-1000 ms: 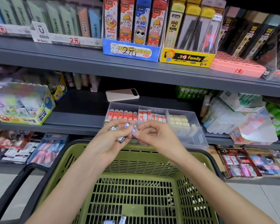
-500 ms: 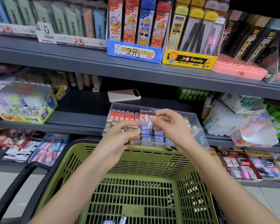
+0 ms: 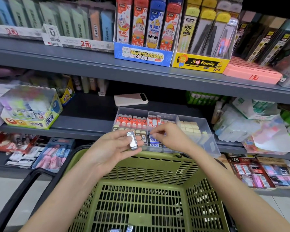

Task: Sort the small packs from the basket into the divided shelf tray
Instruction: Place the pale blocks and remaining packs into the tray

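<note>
Behind both hands, grey metal shelving (image 3: pixel 90 64) is seen, stocked with boxed stationery. Beneath the wrists and forearms, an olive-green slotted plastic basket (image 3: pixel 157 158) is placed close to the shelf edge. Just beyond the fingertips, a clear plastic divided tray (image 3: pixel 208 143) is set on the middle shelf. Red-and-white packs are lined up in its far compartments, brown-labelled ones beyond the left hand, blue-labelled ones under the right hand, and cream blocks off to the right of the right hand. The left hand (image 3: pixel 114 148) is turned palm up above the far rim of the basket, its fingers partly curled. A small stack of silvery wrapped packs (image 3: pixel 132 141) is held upright between its thumb and fingertips. The right hand (image 3: pixel 172 138) is lowered over the front middle compartment with fingers bent and thumb drawn toward the forefinger. Whether a pack is pinched there cannot be told through the blur. Far below the hands, on the basket floor, two loose shiny packs (image 3: pixel 129 229) are seen at the frame's lower edge.
</note>
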`<state>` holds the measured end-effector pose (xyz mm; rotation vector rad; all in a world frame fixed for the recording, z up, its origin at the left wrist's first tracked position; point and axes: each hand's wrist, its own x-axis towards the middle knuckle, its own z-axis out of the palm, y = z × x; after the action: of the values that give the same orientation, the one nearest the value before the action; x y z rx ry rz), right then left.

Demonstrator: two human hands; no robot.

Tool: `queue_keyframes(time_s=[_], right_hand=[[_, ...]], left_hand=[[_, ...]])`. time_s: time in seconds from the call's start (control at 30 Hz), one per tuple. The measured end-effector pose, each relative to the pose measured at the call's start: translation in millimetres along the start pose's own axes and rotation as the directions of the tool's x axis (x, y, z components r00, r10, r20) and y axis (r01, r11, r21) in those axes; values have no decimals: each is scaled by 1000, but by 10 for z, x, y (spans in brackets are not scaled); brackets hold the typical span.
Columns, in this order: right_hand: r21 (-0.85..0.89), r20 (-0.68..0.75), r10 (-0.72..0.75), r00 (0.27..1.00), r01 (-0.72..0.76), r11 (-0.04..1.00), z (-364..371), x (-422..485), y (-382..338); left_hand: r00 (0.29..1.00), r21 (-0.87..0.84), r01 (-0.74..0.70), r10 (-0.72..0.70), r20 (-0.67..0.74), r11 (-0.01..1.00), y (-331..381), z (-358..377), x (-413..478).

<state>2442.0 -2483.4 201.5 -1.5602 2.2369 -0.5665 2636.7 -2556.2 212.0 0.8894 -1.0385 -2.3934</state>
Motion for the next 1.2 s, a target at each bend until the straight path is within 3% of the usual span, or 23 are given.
queue_keyframes(time_s=[0.07, 0.13, 0.37, 0.47, 0.53, 0.57, 0.6, 0.67, 0.73, 0.8, 0.87, 0.97, 1.07, 1.2], right_hand=[[82, -133, -15, 991, 26, 996, -20, -99, -35], [280, -190, -62, 980, 115, 953, -30, -253, -131], [344, -95, -250, 964, 268, 900, -108, -494, -256], [471, -118, -207, 971, 238, 849, -174, -499, -187], [600, -171, -83, 982, 170, 782, -195, -451, -100], [651, -192, 11, 981, 119, 749, -199, -406, -36], [675, -206, 111, 972, 59, 735, -196, -354, 29], [644, -208, 255, 944, -64, 762, -154, -252, 138], [581, -223, 313, 923, -132, 803, -61, -168, 187], [526, -279, 313, 908, -128, 841, 38, -102, 187], [474, -307, 304, 902, -132, 871, 122, -39, 166], [299, -293, 273, 916, -183, 937, 215, 11, 138], [41, -317, 206, 926, -204, 978, 209, -24, 144], [-148, -413, 63, 908, -136, 980, 191, -167, 114]], left_hand=[[1000, 54, -26, 26, 3, 998, -17, 11, 13], [998, 109, -56, 56, 5, 992, -32, 40, 23], [992, 314, -60, 20, 128, 948, -35, 210, 69], [992, 330, -48, 5, 129, 943, -28, 292, 75], [994, 422, -109, 93, 59, 900, -36, 311, 79], [980, 547, -176, 199, 16, 818, -50, 302, 86], [938, 702, -246, 348, -2, 668, -73, 270, 98], [781, 920, -312, 616, 106, 237, -126, 170, 121], [651, 944, -308, 696, 302, -122, -199, 45, 165], [603, 902, -249, 672, 430, -353, -282, -101, 221], [616, 866, -210, 627, 478, -454, -334, -238, 256], [666, 831, -198, 551, 503, -519, -391, -378, 282], [704, 814, -212, 493, 511, -540, -410, -459, 281], [653, 821, -254, 536, 536, -511, -414, -500, 191]])
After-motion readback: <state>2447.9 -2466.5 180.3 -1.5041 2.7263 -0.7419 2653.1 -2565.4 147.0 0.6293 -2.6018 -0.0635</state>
